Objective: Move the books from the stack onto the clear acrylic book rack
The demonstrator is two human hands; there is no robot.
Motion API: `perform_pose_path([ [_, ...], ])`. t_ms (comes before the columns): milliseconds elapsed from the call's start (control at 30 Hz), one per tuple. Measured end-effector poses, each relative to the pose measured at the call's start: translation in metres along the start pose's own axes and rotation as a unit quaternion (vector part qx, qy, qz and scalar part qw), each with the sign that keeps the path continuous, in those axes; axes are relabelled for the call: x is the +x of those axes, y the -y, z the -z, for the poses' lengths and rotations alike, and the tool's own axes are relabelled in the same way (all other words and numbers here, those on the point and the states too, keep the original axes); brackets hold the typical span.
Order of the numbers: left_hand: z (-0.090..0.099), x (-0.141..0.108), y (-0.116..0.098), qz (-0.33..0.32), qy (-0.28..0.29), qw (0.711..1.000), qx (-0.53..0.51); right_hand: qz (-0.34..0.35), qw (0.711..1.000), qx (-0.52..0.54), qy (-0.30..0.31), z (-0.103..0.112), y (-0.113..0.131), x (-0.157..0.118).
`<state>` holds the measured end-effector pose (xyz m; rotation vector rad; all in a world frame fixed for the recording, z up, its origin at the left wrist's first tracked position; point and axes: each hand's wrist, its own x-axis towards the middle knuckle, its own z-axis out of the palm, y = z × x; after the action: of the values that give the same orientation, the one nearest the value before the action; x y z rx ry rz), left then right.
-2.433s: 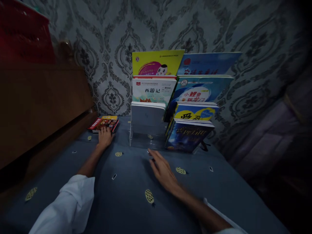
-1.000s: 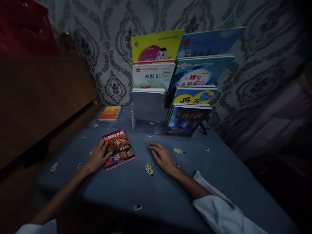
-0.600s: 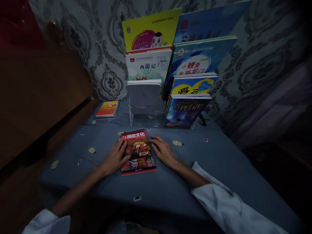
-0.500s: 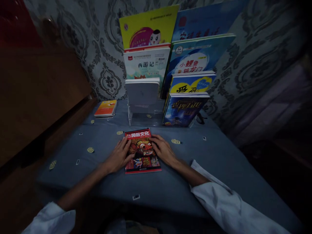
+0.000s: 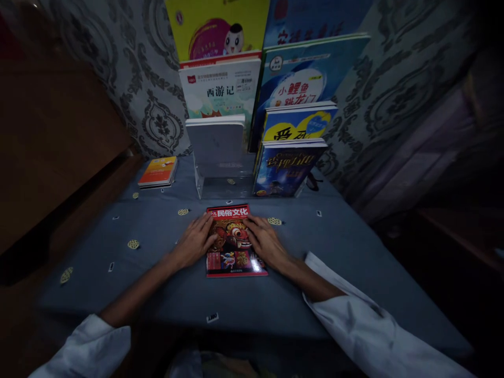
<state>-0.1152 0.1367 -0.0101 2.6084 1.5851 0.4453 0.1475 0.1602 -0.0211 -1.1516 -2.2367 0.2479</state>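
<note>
A red and black book (image 5: 232, 244) with a mask picture on its cover lies face up on the blue-grey tablecloth. My left hand (image 5: 195, 241) rests over its left edge, fingers stretched out and thumb on the cover. Over the right edge lies my right hand (image 5: 268, 241), also with extended fingers, its fingertips touching the cover. Neither hand is wrapped around the book. Behind it stands a clear book rack (image 5: 199, 181), its front left pocket showing the clear bottom and a grey-white booklet (image 5: 217, 143) behind.
More books fill the rack: a dark blue one (image 5: 285, 170) at front right, a white one (image 5: 220, 89) and a yellow one (image 5: 216, 26) at left. A small stack of orange books (image 5: 158, 172) lies at the back left. Patterned wallpaper (image 5: 159, 123) rises behind the table.
The book has shifted slightly right relative to the tablecloth, with both hands still on it. The camera view has also moved, so the rack appears further left and higher.
</note>
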Motion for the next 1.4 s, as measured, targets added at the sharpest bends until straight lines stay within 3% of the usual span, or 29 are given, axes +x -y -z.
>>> perform_pose_path([
  [333,-0.001,0.035,-0.002,-0.049,-0.027,0.998,0.014,0.006,1.000,-0.017,0.010,0.002,0.003,0.000],
  [800,-0.008,0.096,-0.034,-0.123,0.054,0.991,-0.006,-0.006,1.000,-0.015,0.014,0.005,0.008,0.001],
  [967,-0.014,0.098,-0.032,-0.119,0.051,0.991,-0.037,-0.006,1.000,-0.019,0.020,0.003,0.005,0.003],
  [1233,-0.024,0.095,-0.023,-0.084,-0.013,0.991,-0.108,0.015,0.996,-0.045,0.073,0.001,-0.001,0.030],
  [1400,-0.027,0.094,-0.021,-0.082,-0.015,0.992,-0.095,-0.028,0.994,-0.054,0.086,0.002,0.000,0.035],
])
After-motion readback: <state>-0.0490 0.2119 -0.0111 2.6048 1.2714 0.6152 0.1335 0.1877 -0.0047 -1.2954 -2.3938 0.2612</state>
